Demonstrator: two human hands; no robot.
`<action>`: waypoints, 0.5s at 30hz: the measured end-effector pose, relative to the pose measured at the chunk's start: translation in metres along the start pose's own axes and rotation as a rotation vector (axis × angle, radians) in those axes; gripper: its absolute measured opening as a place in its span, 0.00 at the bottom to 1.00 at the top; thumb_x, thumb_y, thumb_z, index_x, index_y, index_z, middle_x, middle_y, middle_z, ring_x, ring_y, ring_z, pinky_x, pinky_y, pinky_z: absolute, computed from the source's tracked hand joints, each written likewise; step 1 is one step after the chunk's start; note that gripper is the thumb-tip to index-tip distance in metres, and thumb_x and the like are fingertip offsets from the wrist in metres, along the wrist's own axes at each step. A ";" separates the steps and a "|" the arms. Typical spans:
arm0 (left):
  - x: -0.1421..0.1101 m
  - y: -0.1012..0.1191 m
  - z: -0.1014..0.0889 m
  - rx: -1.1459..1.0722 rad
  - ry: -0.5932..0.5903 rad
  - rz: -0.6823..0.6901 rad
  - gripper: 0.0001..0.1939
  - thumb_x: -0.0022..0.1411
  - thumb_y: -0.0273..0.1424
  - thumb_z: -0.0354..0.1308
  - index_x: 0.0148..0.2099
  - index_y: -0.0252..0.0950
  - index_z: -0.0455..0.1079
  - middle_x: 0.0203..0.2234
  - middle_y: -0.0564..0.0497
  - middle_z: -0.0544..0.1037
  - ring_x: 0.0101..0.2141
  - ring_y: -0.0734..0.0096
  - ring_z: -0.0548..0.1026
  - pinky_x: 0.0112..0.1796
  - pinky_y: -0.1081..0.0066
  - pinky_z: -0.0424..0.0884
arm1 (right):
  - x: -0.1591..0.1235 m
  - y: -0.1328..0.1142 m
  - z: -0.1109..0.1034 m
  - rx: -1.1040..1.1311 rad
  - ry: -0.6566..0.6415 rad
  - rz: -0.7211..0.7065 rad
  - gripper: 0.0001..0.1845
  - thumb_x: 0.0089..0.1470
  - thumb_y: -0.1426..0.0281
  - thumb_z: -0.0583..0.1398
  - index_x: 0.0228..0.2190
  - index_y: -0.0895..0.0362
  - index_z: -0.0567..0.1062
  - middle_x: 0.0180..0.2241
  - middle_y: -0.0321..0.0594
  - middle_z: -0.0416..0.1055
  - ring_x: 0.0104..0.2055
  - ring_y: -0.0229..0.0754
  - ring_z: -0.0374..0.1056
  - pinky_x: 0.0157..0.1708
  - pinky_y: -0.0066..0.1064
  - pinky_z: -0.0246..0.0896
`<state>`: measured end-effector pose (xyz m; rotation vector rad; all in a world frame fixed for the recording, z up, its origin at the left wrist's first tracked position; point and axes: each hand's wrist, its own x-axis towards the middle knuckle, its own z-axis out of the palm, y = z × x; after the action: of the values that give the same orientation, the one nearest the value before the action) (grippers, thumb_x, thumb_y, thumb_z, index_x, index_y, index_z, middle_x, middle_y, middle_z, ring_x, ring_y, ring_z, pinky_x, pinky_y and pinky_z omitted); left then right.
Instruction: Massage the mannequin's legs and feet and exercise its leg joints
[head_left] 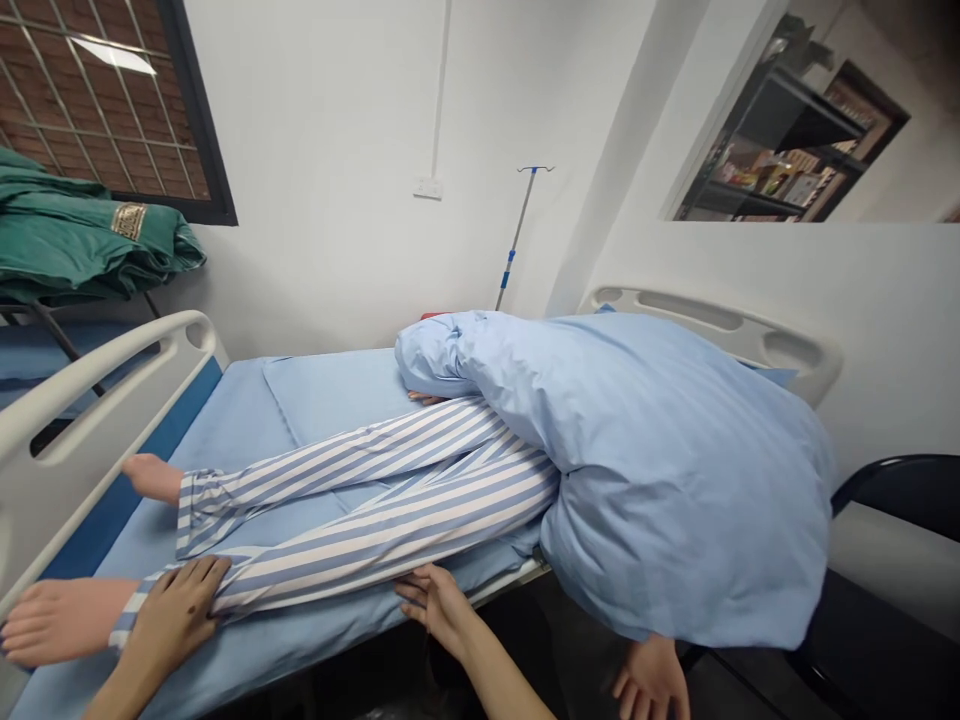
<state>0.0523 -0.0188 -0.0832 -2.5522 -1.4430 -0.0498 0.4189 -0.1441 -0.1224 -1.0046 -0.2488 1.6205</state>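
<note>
Left hand point(184, 600) lay on the striped pajama trousers point(420, 515) near the ankle, fingers slightly spread. Right hand point(439, 605), fingers loosely apart, was beside that leg, by blue bedsheet point(337, 390).

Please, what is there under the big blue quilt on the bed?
Striped trousers come out of the quilt, a pale hand hangs below its near edge, and a few fingers show on the far side. The rest is covered, so I cannot tell.

IV pole point(515, 240), dark chair point(885, 635)
</note>
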 end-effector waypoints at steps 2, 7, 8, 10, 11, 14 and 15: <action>-0.002 0.001 0.005 -0.007 0.030 -0.001 0.24 0.46 0.25 0.48 0.47 0.38 0.68 0.46 0.45 0.72 0.46 0.59 0.68 0.45 0.63 0.59 | -0.006 -0.001 0.000 -0.190 0.025 0.038 0.11 0.40 0.69 0.58 0.30 0.59 0.68 0.34 0.42 0.71 0.34 0.41 0.69 0.29 0.29 0.61; -0.002 0.009 0.010 0.003 0.089 -0.053 0.23 0.45 0.24 0.49 0.46 0.36 0.67 0.44 0.44 0.72 0.45 0.57 0.66 0.46 0.62 0.57 | -0.023 -0.012 0.025 -0.819 0.023 -0.220 0.12 0.43 0.69 0.57 0.33 0.59 0.71 0.30 0.42 0.72 0.32 0.40 0.68 0.27 0.27 0.58; -0.002 0.011 0.011 0.003 0.096 -0.068 0.23 0.45 0.23 0.49 0.46 0.36 0.67 0.43 0.44 0.72 0.45 0.57 0.66 0.46 0.61 0.57 | -0.024 -0.017 0.035 -0.942 -0.002 -0.354 0.11 0.45 0.69 0.56 0.33 0.59 0.71 0.30 0.41 0.72 0.32 0.40 0.67 0.29 0.29 0.59; -0.001 0.015 0.011 -0.004 0.104 -0.097 0.22 0.45 0.22 0.49 0.45 0.37 0.67 0.42 0.44 0.71 0.44 0.57 0.66 0.46 0.61 0.57 | -0.022 -0.025 0.055 -1.156 -0.045 -0.644 0.11 0.49 0.70 0.54 0.35 0.57 0.71 0.32 0.41 0.71 0.36 0.41 0.66 0.35 0.31 0.60; -0.001 0.017 0.011 -0.010 0.106 -0.113 0.22 0.45 0.22 0.49 0.45 0.37 0.67 0.42 0.44 0.71 0.44 0.58 0.66 0.46 0.61 0.57 | -0.018 -0.028 0.064 -1.243 -0.056 -0.778 0.12 0.50 0.71 0.53 0.37 0.57 0.71 0.34 0.42 0.71 0.38 0.42 0.65 0.38 0.33 0.60; -0.002 0.022 0.008 -0.023 0.107 -0.156 0.22 0.44 0.21 0.49 0.45 0.36 0.66 0.41 0.44 0.70 0.44 0.57 0.65 0.46 0.61 0.56 | 0.002 -0.028 0.084 -1.454 -0.056 -1.055 0.17 0.50 0.73 0.52 0.43 0.58 0.68 0.41 0.45 0.68 0.46 0.45 0.61 0.47 0.38 0.56; -0.002 0.024 0.007 -0.025 0.106 -0.169 0.23 0.44 0.21 0.50 0.45 0.36 0.66 0.41 0.43 0.70 0.44 0.58 0.64 0.46 0.61 0.56 | 0.010 -0.025 0.088 -1.515 -0.044 -1.100 0.18 0.51 0.72 0.52 0.45 0.58 0.67 0.43 0.46 0.67 0.47 0.45 0.60 0.48 0.39 0.55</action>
<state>0.0709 -0.0313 -0.0944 -2.4010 -1.6216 -0.2266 0.3742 -0.0973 -0.0573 -1.4358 -1.8509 0.1983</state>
